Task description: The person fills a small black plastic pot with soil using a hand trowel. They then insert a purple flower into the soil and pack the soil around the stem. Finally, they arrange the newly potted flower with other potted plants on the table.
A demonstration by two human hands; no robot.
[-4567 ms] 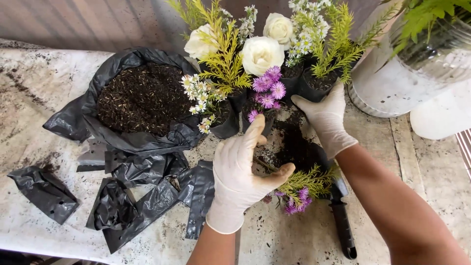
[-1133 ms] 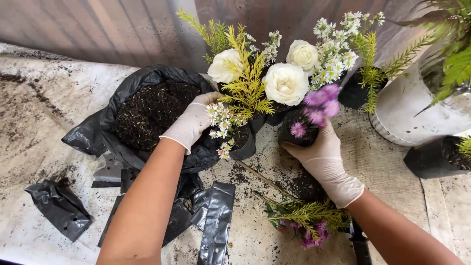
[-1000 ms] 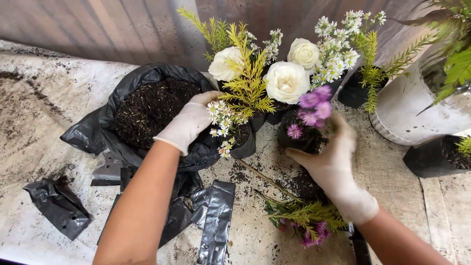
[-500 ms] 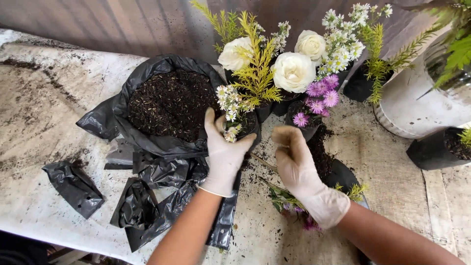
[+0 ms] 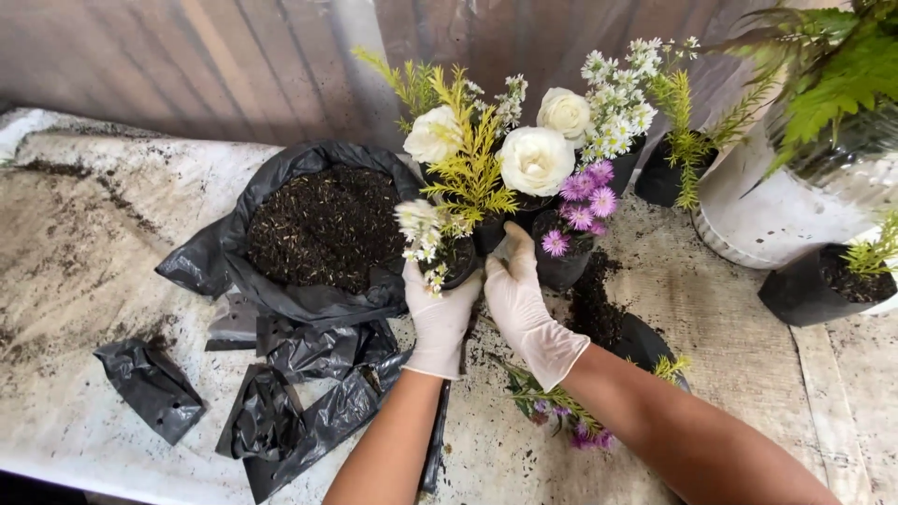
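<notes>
While both gloved hands meet at the middle of the table, the scene reads so:

Left hand (image 5: 440, 313): curled around the near side of a small black pot (image 5: 458, 262), gripping it.
Right hand (image 5: 522, 299): fingers together and pointing up, pressed against the pot's right side; whether it grips, I cannot tell.
Pot: between the two hands, just above them, upright; its yellow-green sprigs (image 5: 468, 173) and small white blooms (image 5: 421, 229) rise away from the person.
Beyond the fingertips: white roses (image 5: 535, 159) and purple daisies (image 5: 585, 196) in a second dark pot (image 5: 561, 271), touching the right hand.
Left of the left hand: open black bag of soil (image 5: 323, 229); torn black plastic scraps (image 5: 299, 402) nearer the person.
Under the right forearm: a loose sprig with purple flowers (image 5: 561, 416), lying flat.
Far right: white bucket (image 5: 776, 210) holding fern.
Surface: pale table (image 5: 84, 281) smeared with soil, corrugated wall (image 5: 187, 65) behind.
</notes>
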